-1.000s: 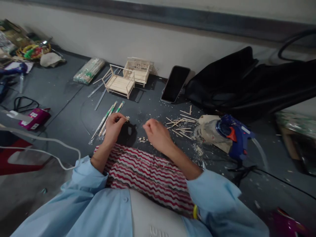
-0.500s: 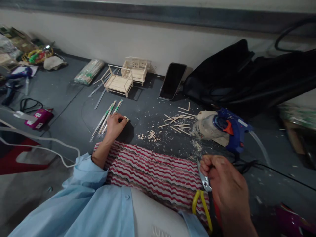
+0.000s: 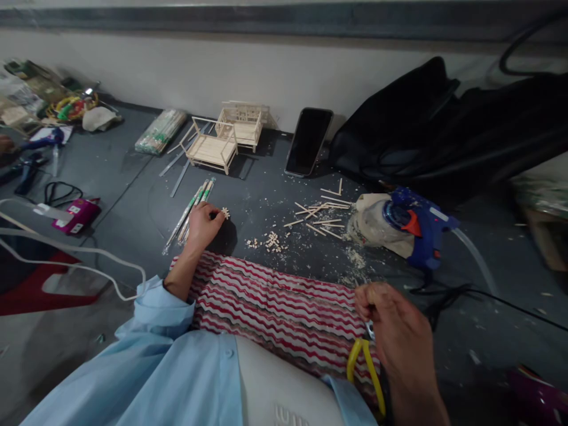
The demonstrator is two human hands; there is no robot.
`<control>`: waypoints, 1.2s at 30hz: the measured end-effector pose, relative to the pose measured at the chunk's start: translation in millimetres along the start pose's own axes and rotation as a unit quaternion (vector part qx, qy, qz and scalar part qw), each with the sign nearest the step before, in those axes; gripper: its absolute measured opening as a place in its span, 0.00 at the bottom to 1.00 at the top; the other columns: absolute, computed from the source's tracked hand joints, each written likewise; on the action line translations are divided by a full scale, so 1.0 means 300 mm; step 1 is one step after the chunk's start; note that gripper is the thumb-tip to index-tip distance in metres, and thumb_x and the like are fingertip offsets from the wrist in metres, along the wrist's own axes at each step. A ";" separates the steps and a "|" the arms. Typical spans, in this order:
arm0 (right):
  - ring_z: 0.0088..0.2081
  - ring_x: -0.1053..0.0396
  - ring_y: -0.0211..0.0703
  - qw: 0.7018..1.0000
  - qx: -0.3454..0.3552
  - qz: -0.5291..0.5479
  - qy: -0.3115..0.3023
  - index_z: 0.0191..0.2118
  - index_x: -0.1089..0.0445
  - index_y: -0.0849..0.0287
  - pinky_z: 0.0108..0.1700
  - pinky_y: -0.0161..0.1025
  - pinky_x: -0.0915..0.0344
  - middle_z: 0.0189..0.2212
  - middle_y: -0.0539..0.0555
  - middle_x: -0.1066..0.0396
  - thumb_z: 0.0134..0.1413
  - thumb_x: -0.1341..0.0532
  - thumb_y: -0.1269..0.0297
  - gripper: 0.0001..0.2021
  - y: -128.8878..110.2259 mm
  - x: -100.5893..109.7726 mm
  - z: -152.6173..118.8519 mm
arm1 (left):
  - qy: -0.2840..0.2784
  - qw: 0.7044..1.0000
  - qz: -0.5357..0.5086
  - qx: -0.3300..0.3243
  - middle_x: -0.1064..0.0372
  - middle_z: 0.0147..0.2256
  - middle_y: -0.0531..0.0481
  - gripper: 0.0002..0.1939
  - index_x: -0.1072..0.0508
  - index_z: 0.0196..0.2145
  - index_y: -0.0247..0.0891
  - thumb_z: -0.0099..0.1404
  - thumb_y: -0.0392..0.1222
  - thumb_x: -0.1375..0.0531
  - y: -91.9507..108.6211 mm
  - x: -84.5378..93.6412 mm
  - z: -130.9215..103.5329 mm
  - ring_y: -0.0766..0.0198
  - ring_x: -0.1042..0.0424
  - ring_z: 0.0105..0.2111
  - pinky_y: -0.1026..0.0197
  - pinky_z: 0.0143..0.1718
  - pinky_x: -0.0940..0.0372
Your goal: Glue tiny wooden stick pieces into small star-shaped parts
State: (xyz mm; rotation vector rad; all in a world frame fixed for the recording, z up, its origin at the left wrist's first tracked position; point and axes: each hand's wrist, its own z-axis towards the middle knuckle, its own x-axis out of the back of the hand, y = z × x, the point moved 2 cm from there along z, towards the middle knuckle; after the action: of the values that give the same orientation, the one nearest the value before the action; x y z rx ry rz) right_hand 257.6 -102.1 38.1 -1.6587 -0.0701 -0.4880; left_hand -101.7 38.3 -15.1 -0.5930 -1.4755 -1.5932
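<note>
My left hand (image 3: 205,226) rests on the dark table with its fingers curled and thumb and fingertips together. Just beyond the fingertips lies a small cluster of wooden bits (image 3: 225,212); anything inside the fingers is hidden. Wrapped stick bundles (image 3: 189,213) lie beside and partly behind this hand. My right hand (image 3: 394,325) is closed in a pinch above the edge of the striped cloth (image 3: 284,313), its contents not discernible. Under it shows part of a metal cutting tool (image 3: 371,331); a yellow handle (image 3: 368,370) lies beside it. A pile of tiny cut wood pieces (image 3: 274,241) lies between the hands.
Loose thin sticks (image 3: 323,213) lie near a blue glue gun (image 3: 421,228) with a trailing cable. Two small wooden furniture models (image 3: 213,149), a phone (image 3: 309,142) and a bag of sticks (image 3: 160,131) stand at the back. White cables (image 3: 110,257) hang at left.
My left hand has shifted slightly left, showing more of the wooden cluster. My right hand has moved a little left and down, covering more of the metal tool.
</note>
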 end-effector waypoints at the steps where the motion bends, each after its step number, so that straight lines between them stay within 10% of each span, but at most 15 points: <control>1: 0.25 0.39 0.39 1.000 -0.012 -0.005 -0.007 0.21 0.38 0.55 0.29 0.37 0.42 0.20 0.49 0.38 0.62 0.43 0.51 0.20 0.006 0.002 0.000 | -0.001 1.000 0.007 0.001 0.27 0.32 0.46 0.09 0.24 0.26 0.39 0.58 0.42 0.43 0.000 0.001 0.000 0.56 0.29 0.38 0.54 0.48 0.37; 10: 0.35 0.27 0.45 0.998 -0.059 -0.011 -0.012 0.38 0.26 0.55 0.38 0.39 0.32 0.33 0.53 0.23 0.52 0.35 0.54 0.12 -0.028 -0.027 0.016 | 0.015 0.986 -0.164 0.014 0.29 0.32 0.48 0.06 0.27 0.25 0.39 0.57 0.41 0.40 0.085 0.047 -0.036 0.60 0.29 0.38 0.58 0.47 0.36; 17: 0.43 0.26 0.44 0.983 -0.049 0.099 -0.150 0.49 0.26 0.55 0.47 0.42 0.31 0.41 0.55 0.22 0.53 0.35 0.53 0.19 -0.113 -0.197 0.054 | -0.105 0.919 -0.375 -0.061 0.29 0.33 0.50 0.06 0.26 0.27 0.40 0.61 0.41 0.38 0.275 0.038 -0.179 0.62 0.30 0.37 0.59 0.43 0.36; 36: 0.34 0.29 0.43 0.983 -0.015 0.086 -0.162 0.34 0.24 0.56 0.39 0.40 0.32 0.32 0.52 0.23 0.50 0.33 0.54 0.11 -0.115 -0.301 0.073 | -0.141 0.931 -0.300 -0.155 0.26 0.34 0.48 0.05 0.26 0.28 0.41 0.61 0.40 0.39 0.389 0.035 -0.257 0.60 0.29 0.37 0.56 0.45 0.36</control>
State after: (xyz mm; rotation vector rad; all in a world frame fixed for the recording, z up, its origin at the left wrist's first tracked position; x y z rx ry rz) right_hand 170.5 -54.4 36.9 -1.7427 -0.1581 -0.0852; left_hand 5.9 -30.4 43.1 -0.5961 -1.7361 -2.3258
